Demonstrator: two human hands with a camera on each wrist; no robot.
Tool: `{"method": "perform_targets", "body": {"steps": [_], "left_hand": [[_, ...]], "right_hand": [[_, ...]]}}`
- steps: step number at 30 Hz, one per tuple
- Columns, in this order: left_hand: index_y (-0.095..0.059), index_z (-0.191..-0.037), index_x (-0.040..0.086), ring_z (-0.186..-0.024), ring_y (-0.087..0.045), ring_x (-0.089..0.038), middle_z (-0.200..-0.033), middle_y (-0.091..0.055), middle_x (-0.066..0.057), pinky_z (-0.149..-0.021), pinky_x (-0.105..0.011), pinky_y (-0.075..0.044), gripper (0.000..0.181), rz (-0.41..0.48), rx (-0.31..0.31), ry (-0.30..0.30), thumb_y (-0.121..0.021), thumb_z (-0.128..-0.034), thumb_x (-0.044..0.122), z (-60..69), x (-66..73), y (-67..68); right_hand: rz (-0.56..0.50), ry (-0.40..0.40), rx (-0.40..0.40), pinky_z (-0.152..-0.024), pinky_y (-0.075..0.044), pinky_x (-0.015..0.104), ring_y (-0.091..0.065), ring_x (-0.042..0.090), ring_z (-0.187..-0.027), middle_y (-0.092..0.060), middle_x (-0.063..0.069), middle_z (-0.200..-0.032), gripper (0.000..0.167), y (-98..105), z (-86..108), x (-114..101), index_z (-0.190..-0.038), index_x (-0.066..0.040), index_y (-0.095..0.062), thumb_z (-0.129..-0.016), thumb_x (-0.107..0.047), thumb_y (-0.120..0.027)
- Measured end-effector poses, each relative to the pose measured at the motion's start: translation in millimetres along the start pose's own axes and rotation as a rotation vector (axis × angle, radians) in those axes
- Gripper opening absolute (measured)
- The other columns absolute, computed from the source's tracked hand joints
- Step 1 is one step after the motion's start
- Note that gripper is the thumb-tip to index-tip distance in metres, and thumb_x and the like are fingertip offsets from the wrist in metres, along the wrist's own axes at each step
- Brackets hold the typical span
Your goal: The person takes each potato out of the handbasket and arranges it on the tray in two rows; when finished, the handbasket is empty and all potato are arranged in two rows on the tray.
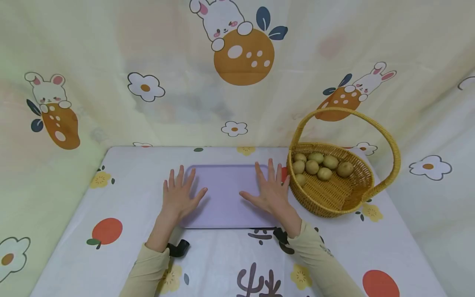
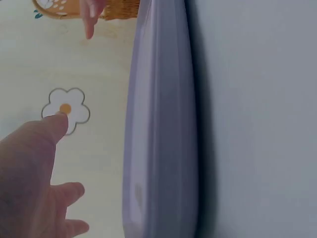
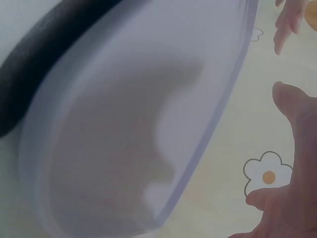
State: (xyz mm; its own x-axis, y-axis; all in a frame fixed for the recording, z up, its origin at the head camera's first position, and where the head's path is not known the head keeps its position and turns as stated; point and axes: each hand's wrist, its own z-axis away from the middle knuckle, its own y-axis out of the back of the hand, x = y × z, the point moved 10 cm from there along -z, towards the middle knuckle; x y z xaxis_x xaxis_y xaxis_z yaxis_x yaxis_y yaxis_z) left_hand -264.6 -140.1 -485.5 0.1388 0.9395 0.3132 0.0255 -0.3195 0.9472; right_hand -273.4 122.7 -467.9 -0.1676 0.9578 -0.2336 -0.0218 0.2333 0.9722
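A shallow lilac tray [image 1: 226, 194] lies flat in the middle of the table. Over its left end my left hand [image 1: 178, 200] is held with straight, spread fingers and holds nothing. My right hand [image 1: 272, 196] is spread the same way above the right end, also bare of any object. The left wrist view gives the tray's side wall [image 2: 173, 129] edge-on, with the left thumb [image 2: 54, 129] apart from it. In the right wrist view a hand-shaped shadow falls on the tray [image 3: 198, 109], and the right hand [image 3: 302, 158] is apart from it.
A yellow wicker basket [image 1: 341, 194] with a tall arched handle stands right of the tray, close to the right hand. Several small round potatoes [image 1: 312, 167] sit toward its back and left. A printed cloth [image 1: 130, 198] covers the table, and a patterned curtain [image 1: 178, 115] hangs behind.
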Motion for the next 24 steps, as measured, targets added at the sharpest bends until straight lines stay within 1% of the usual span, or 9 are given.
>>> {"method": "perform_targets", "body": {"steps": [7, 10, 13, 19, 24], "left_hand": [[-0.029, -0.156, 0.015, -0.145, -0.011, -0.049, -0.161, -0.017, -0.022, -0.108, -0.067, -0.020, 0.077, 0.067, 0.002, 0.016, -0.047, -0.0948, 0.058, 0.3, -7.0, 0.1], [-0.030, -0.156, 0.014, -0.144, -0.014, -0.049, -0.160, -0.020, -0.023, -0.106, -0.067, -0.025, 0.075, 0.072, 0.018, 0.016, -0.047, -0.0956, 0.056, -1.0, -9.6, 0.5], [-0.032, -0.155, 0.012, -0.142, -0.020, -0.050, -0.157, -0.025, -0.024, -0.101, -0.067, -0.032, 0.073, 0.076, 0.043, 0.004, -0.048, -0.0964, 0.053, -2.1, -11.3, 1.6], [-0.036, -0.152, 0.005, -0.135, -0.033, -0.052, -0.150, -0.035, -0.030, -0.091, -0.068, -0.041, 0.070, 0.106, 0.096, -0.027, -0.058, -0.0947, 0.039, -1.9, -13.2, 4.2], [-0.037, -0.151, 0.002, -0.132, -0.039, -0.050, -0.148, -0.037, -0.030, -0.087, -0.065, -0.046, 0.070, 0.151, 0.096, -0.020, -0.063, -0.0920, 0.031, -2.1, -13.4, 5.7]], "right_hand": [[-0.001, -0.002, -0.007, -0.105, -0.013, 0.075, 0.000, 0.052, -0.145, 0.003, 0.024, -0.162, 0.109, -4, -0.3, 0, -0.160, -0.019, -0.015, -0.077, -0.079, -0.054], [-0.013, 0.004, -0.005, -0.105, -0.014, 0.075, -0.002, 0.052, -0.145, 0.003, 0.024, -0.162, 0.109, -5, -0.3, -1, -0.159, -0.019, -0.015, -0.077, -0.078, -0.055], [-0.021, 0.006, -0.004, -0.105, -0.014, 0.074, -0.002, 0.052, -0.145, 0.003, 0.024, -0.162, 0.108, -6, -0.1, 0, -0.159, -0.018, -0.016, -0.078, -0.078, -0.055], [-0.035, 0.006, -0.001, -0.105, -0.015, 0.074, -0.004, 0.053, -0.144, 0.001, 0.025, -0.162, 0.107, -8, 0.3, 2, -0.159, -0.016, -0.018, -0.079, -0.076, -0.056], [-0.026, 0.005, 0.003, -0.105, -0.017, 0.073, -0.007, 0.054, -0.143, -0.002, 0.026, -0.161, 0.105, -8, 0.7, 4, -0.159, -0.015, -0.019, -0.080, -0.075, -0.056]]}}
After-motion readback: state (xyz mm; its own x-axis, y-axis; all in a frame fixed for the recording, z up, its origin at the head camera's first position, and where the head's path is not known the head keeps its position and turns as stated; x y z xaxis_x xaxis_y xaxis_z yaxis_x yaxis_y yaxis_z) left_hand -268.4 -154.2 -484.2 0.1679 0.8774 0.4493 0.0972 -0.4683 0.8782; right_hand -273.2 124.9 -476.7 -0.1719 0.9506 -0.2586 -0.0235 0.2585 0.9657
